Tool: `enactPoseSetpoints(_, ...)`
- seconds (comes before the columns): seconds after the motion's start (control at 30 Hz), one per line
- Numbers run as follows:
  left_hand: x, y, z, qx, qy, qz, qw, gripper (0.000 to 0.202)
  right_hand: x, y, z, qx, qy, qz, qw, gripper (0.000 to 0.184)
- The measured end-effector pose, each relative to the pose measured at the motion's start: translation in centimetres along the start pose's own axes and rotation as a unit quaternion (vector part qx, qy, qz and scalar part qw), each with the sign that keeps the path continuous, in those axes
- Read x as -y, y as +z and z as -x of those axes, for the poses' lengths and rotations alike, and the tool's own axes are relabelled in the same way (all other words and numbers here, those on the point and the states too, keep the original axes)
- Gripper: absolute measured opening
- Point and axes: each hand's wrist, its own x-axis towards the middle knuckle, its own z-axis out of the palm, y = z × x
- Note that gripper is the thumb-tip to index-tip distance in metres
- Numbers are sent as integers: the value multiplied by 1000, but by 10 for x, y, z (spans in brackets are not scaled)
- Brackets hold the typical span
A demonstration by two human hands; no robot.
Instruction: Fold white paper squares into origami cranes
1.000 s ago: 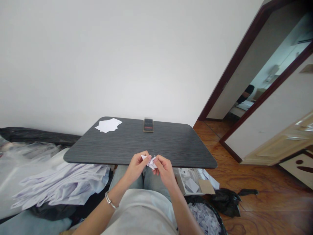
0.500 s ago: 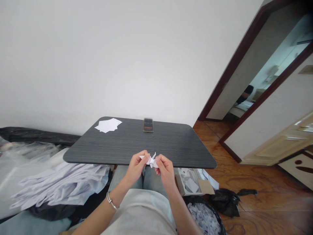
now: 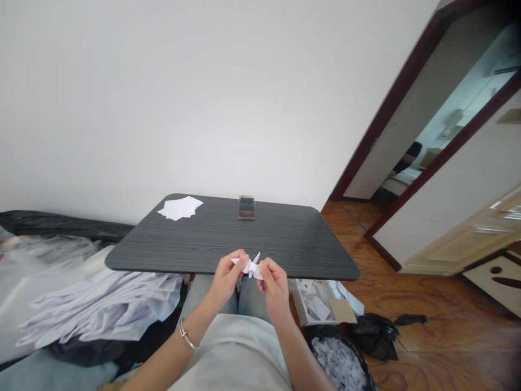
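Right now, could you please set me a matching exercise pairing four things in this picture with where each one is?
Things:
1. folded paper figure
2. loose white sheets
3. small dark device
4. cardboard box

Places:
A. on the floor, right of the person's legs
B. far left corner of the table
C. pinched between the left hand and right hand
D. far edge of the table, near its middle

Pairs: 1-C, 2-B, 3-D, 4-A.
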Motion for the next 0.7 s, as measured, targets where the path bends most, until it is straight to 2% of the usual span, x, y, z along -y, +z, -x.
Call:
enactPoseSetpoints(0.13,4,-7,-3,9,-32,5,999,39,-2,-4,-3,-4,22,7,1000,37)
enactPoseSetpoints(0.27,6,-12,-5,-6,-42,5,999,37,-1,-8,-6,-27,24,5,999,38)
enactPoseSetpoints(0.43,6,-14,-5,-30,-28,10,999,36,3,-8,-6,15,42,4,999,36)
enactPoseSetpoints(0.7,7,-15,-4,-37,-11,23,999,34,6,-9,-5,31,39,13,999,38)
